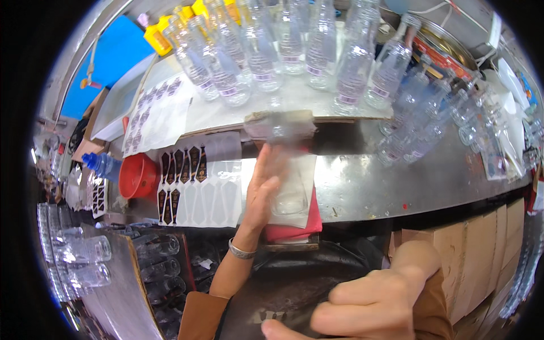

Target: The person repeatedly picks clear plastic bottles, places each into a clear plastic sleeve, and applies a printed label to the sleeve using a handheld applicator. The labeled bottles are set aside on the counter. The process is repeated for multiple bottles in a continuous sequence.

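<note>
My L hand point(262, 186) is lying nearly flat, fingers straight & wide, along the 9 o'clock side of a clear glass btl point(290, 203); it's blurring, so can't tell if I'm touching. The btl is lying in front of me, neck pointing to 12. My R hand point(368, 300) is sitting half-curled at 5 o'clock; can't tell if it's holding anything. Sticker sheet point(198, 181) is lying at 9, w/ red bowl point(137, 178) sitting just beyond; upright btls point(263, 65) are standing at 12.

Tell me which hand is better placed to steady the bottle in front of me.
Likely the left hand: it is beside the bottle, while the right hand is well back from it.
</note>
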`<action>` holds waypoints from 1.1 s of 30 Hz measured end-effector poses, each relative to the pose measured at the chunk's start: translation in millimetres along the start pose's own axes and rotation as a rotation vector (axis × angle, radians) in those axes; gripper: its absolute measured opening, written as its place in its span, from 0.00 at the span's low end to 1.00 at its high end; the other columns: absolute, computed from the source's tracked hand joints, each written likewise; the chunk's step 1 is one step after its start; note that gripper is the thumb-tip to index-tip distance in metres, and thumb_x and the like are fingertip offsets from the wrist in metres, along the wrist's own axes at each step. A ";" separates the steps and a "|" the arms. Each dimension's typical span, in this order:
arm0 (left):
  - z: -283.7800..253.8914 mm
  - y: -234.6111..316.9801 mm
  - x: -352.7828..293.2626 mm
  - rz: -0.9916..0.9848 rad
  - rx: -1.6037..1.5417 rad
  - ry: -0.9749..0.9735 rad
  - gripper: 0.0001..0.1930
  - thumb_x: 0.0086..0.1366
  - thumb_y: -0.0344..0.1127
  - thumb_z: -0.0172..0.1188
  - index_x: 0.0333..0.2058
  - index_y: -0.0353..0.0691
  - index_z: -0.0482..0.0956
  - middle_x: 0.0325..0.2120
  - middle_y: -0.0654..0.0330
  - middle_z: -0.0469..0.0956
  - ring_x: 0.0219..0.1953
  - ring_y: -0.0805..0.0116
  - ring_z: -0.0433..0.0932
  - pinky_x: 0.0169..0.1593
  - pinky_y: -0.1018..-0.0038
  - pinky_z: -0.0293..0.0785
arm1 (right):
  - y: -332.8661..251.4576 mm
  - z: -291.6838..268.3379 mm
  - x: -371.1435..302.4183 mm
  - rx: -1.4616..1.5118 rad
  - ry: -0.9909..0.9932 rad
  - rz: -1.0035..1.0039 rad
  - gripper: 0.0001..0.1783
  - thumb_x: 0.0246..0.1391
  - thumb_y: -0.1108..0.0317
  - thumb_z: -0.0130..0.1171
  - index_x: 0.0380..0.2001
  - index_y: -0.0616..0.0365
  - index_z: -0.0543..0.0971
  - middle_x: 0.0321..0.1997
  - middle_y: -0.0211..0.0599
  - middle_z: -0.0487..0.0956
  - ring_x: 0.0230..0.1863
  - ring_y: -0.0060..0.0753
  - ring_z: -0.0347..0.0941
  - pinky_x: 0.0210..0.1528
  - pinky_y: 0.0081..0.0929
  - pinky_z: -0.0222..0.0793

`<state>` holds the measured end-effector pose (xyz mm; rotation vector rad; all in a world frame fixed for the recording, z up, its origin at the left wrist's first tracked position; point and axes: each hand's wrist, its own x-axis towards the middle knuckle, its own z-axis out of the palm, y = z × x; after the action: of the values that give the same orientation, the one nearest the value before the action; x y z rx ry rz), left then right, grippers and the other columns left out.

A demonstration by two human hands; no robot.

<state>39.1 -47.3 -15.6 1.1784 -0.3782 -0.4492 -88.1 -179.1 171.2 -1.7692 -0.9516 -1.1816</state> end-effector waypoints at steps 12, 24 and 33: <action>-44.5 15.9 -33.7 0.252 0.770 0.353 0.27 0.68 0.29 0.58 0.65 0.30 0.66 0.61 0.49 0.70 0.61 0.57 0.71 0.61 0.63 0.69 | 6.4 1.4 -6.3 0.088 -0.134 -0.086 0.17 0.57 0.56 0.63 0.42 0.57 0.86 0.33 0.34 0.79 0.20 0.18 0.60 0.16 0.17 0.48; -96.0 41.8 -113.3 0.012 1.651 0.071 0.35 0.60 0.42 0.68 0.62 0.31 0.69 0.59 0.44 0.71 0.60 0.45 0.70 0.64 0.55 0.64 | 39.0 -29.9 -80.1 -0.036 -0.403 0.578 0.18 0.46 0.82 0.55 0.41 0.61 0.84 0.30 0.41 0.84 0.27 0.38 0.82 0.28 0.27 0.76; -160.4 32.6 -133.9 0.393 1.561 0.002 0.21 0.56 0.29 0.69 0.50 0.36 0.80 0.55 0.54 0.79 0.56 0.53 0.78 0.57 0.59 0.72 | 47.3 -24.7 -107.9 -0.045 -0.341 0.771 0.20 0.50 0.85 0.53 0.44 0.59 0.84 0.29 0.39 0.82 0.25 0.34 0.78 0.27 0.25 0.70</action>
<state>10.9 160.1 -45.9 2.5172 -1.0140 0.3283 -85.4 -237.4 66.0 -2.1256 -0.3365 -0.4193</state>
